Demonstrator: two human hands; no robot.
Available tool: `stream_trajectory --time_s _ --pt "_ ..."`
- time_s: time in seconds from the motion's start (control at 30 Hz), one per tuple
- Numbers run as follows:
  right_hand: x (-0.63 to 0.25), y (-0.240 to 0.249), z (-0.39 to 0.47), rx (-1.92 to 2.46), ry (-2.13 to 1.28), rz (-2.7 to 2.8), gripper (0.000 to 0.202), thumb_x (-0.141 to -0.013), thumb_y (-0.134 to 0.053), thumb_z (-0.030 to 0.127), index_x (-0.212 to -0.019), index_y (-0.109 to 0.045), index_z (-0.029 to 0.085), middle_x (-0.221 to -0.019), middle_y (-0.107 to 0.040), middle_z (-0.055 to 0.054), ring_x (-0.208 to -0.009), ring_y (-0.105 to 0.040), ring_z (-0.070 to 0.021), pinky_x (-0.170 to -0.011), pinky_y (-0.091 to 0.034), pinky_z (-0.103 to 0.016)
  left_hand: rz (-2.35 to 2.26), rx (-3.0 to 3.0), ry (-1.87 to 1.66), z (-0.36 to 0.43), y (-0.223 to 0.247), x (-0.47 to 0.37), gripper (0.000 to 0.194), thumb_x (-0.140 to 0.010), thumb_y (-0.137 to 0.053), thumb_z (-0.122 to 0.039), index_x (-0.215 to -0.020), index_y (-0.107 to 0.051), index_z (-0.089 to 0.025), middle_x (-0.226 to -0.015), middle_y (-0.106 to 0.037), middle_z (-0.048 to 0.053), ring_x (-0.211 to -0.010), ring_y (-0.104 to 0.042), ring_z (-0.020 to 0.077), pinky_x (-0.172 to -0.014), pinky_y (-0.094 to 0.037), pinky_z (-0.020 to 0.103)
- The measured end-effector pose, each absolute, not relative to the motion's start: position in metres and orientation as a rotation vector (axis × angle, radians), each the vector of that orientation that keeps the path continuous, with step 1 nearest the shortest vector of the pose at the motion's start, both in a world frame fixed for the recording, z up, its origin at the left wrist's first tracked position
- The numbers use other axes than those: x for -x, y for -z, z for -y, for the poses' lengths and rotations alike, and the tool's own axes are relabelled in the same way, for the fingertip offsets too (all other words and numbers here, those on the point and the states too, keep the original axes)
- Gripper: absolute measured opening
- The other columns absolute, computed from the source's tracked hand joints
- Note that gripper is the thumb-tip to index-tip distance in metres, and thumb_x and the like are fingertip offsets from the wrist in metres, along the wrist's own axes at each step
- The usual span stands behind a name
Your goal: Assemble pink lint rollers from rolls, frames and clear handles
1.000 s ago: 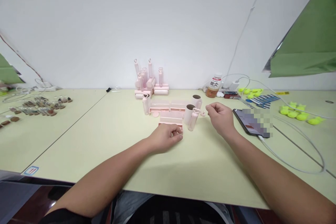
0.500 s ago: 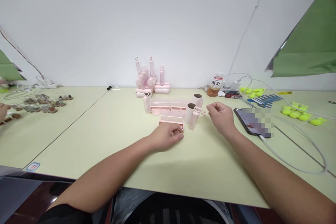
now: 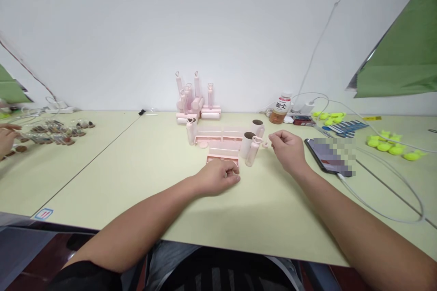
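My left hand [image 3: 219, 178] rests on the table against the front of an open pink case [image 3: 223, 158] with a clear lid. Its fingers are curled and the thumb lies close to the forefinger; anything inside them is hidden. To the right, my right hand [image 3: 288, 151] is closed in a pinch, its contents too small to make out. A small pink curved piece [image 3: 265, 144] lies just left of its fingertips. Between the hands stand a pink handle with a loop top [image 3: 252, 154] and a white roll with a brown core [image 3: 246, 146].
Behind are more open pink cases [image 3: 209, 139], another white roll [image 3: 257, 126] and an upright handle [image 3: 190, 132]. Stacked pink cases [image 3: 210, 114] stand by the wall. A bottle [image 3: 280, 108], a phone [image 3: 327, 157], cables and yellow pieces [image 3: 384, 145] are right. A co-worker's hand [image 3: 6, 138] is far left.
Both my hands stay almost where they were. The view shifts slightly, and the co-worker's hand at far left comes further into view.
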State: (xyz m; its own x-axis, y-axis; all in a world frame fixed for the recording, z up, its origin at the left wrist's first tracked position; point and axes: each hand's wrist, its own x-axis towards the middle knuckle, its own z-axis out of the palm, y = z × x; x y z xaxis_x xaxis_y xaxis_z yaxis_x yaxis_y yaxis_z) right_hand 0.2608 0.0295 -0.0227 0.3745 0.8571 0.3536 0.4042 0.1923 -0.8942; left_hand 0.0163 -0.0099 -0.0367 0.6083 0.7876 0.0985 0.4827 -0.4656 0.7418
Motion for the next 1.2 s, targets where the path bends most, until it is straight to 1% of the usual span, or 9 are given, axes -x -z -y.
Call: stream_trajectory --time_s 0.13,0.23,0.37,0.53,0.6,0.8,0.97,1.07,1.2 --pt "-0.26 0.022 -0.028 1.392 -0.51 1.245 0.018 -0.074 -0.062 0.033 -0.063 -0.057 0.019 -0.053 -0.052 0.002 -0.045 -0.039 -0.0107 -0.045 -0.032 -0.026 -0.999 -2.152 -0.575 0.009 0.037 -0.016 0.017 -0.084 -0.056 -0.033 -0.086 -0.065 -0.019 -0.07 -0.061 -0.002 -0.064 -0.054 0.0121 -0.058 -0.038 0.023" --pt "-0.26 0.024 -0.029 1.329 -0.505 1.32 0.013 -0.076 -0.058 0.031 -0.076 -0.062 0.019 -0.062 -0.057 0.001 -0.048 -0.043 -0.0117 -0.049 -0.037 -0.028 -1.008 -2.151 -0.585 0.008 0.037 -0.016 0.017 -0.085 -0.056 -0.033 -0.086 -0.065 -0.019 -0.07 -0.062 -0.002 -0.064 -0.054 0.0118 -0.058 -0.038 0.023" --pt "-0.262 0.032 -0.033 1.28 -0.386 1.589 0.032 -0.078 -0.048 0.022 -0.101 -0.069 0.019 -0.09 -0.065 -0.006 -0.059 -0.053 -0.0148 -0.061 -0.046 -0.033 -1.008 -2.159 -0.571 0.009 0.037 -0.016 0.017 -0.084 -0.056 -0.032 -0.087 -0.065 -0.018 -0.071 -0.063 -0.002 -0.064 -0.055 0.0116 -0.058 -0.038 0.022" --pt "-0.264 0.038 -0.036 1.276 -0.392 1.881 0.037 -0.085 -0.048 0.023 -0.116 -0.068 0.024 -0.1 -0.067 -0.007 -0.067 -0.059 -0.0182 -0.066 -0.049 -0.035 -1.02 -2.191 -0.562 0.009 0.036 -0.016 0.017 -0.085 -0.055 -0.032 -0.087 -0.065 -0.019 -0.072 -0.063 -0.002 -0.065 -0.055 0.0119 -0.059 -0.038 0.023" --pt "-0.265 0.037 -0.035 1.305 -0.356 1.888 0.031 -0.086 -0.053 0.028 -0.113 -0.067 0.023 -0.096 -0.068 -0.006 -0.063 -0.058 -0.0173 -0.063 -0.048 -0.033 -1.079 -2.227 -0.568 0.007 0.033 -0.013 0.018 -0.086 -0.053 -0.032 -0.088 -0.065 -0.019 -0.072 -0.064 -0.001 -0.064 -0.055 0.0128 -0.057 -0.036 0.023" --pt "-0.271 0.025 -0.033 1.325 -0.225 1.911 0.012 -0.082 -0.061 0.032 -0.083 -0.065 0.021 -0.069 -0.063 -0.002 -0.056 -0.05 -0.015 -0.053 -0.039 -0.028 -1.325 -2.48 -0.428 -0.004 0.021 0.0 0.022 -0.088 -0.046 -0.024 -0.091 -0.068 -0.02 -0.08 -0.07 0.004 -0.069 -0.06 0.0189 -0.059 -0.034 0.027" --pt "-0.278 0.015 -0.029 1.247 -0.074 1.88 0.01 -0.082 -0.063 0.032 -0.083 -0.064 0.021 -0.068 -0.061 -0.001 -0.054 -0.05 -0.0145 -0.053 -0.039 -0.029 -1.293 -2.638 -0.271 0.003 0.025 -0.007 0.027 -0.088 -0.043 -0.02 -0.101 -0.067 -0.022 -0.089 -0.071 0.007 -0.08 -0.065 0.0241 -0.062 -0.039 0.029" --pt "-0.279 0.01 -0.025 1.178 0.105 1.794 0.008 -0.083 -0.064 0.03 -0.084 -0.064 0.022 -0.068 -0.059 -0.001 -0.056 -0.052 -0.0154 -0.054 -0.041 -0.03 -1.309 -2.668 -0.137 0.007 0.027 -0.012 0.025 -0.089 -0.042 -0.021 -0.099 -0.065 -0.02 -0.091 -0.072 0.01 -0.081 -0.066 0.0272 -0.06 -0.04 0.031" --pt "-0.277 0.006 -0.02 1.062 0.275 1.523 0.009 -0.082 -0.068 0.029 -0.085 -0.063 0.022 -0.072 -0.06 -0.001 -0.06 -0.056 -0.0169 -0.058 -0.046 -0.032 -1.283 -2.681 -0.073 0.007 0.026 -0.012 0.023 -0.091 -0.04 -0.022 -0.092 -0.063 -0.02 -0.089 -0.071 0.009 -0.077 -0.066 0.0257 -0.059 -0.04 0.031"
